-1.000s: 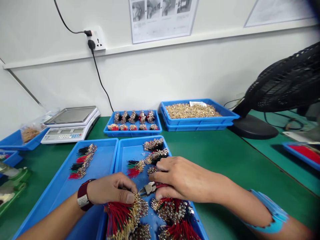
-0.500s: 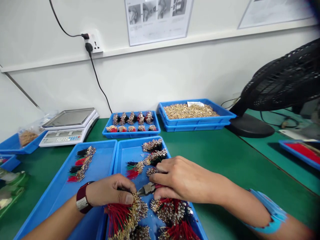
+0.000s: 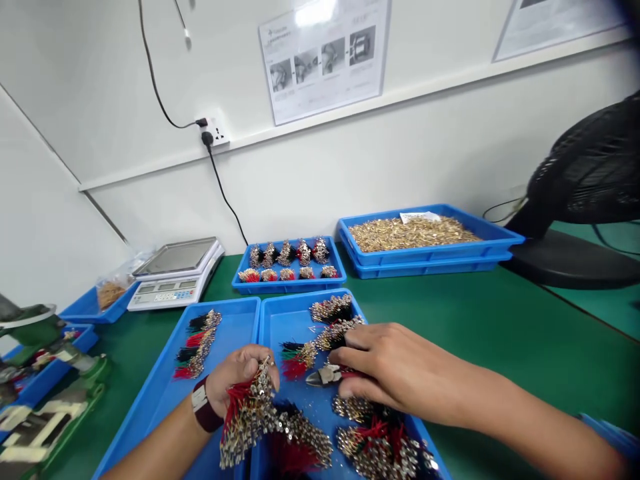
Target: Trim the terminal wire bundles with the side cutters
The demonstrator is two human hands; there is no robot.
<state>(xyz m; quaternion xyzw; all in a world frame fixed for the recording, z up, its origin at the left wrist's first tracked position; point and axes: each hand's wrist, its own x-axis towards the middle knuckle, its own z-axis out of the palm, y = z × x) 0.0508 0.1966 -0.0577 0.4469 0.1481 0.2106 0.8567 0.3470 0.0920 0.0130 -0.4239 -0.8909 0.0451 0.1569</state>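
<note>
My left hand [image 3: 239, 383] is closed around a bundle of red wires with metal terminals [image 3: 247, 417], lifted over the seam of two blue trays. My right hand [image 3: 387, 373] grips small cutting pliers [image 3: 324, 376] with red handles, jaws pointing left toward the bundle. Both hands hover over the right blue tray [image 3: 283, 320], which holds several more wire bundles [image 3: 330, 308], red, black and green. A dark watch sits on my left wrist.
The left blue tray [image 3: 235, 330] holds a few bundles. Behind stand a small tray of sorted bundles [image 3: 289, 261], a stacked tray of loose brass terminals [image 3: 415, 233], a weighing scale [image 3: 175, 270] and a black fan [image 3: 585, 193]. Green machinery [image 3: 45, 393] lies at left.
My left hand has raised its red wire bundle off the tray and turned it upward. The pliers stay in my right hand. The view has swung slightly leftward and up.
</note>
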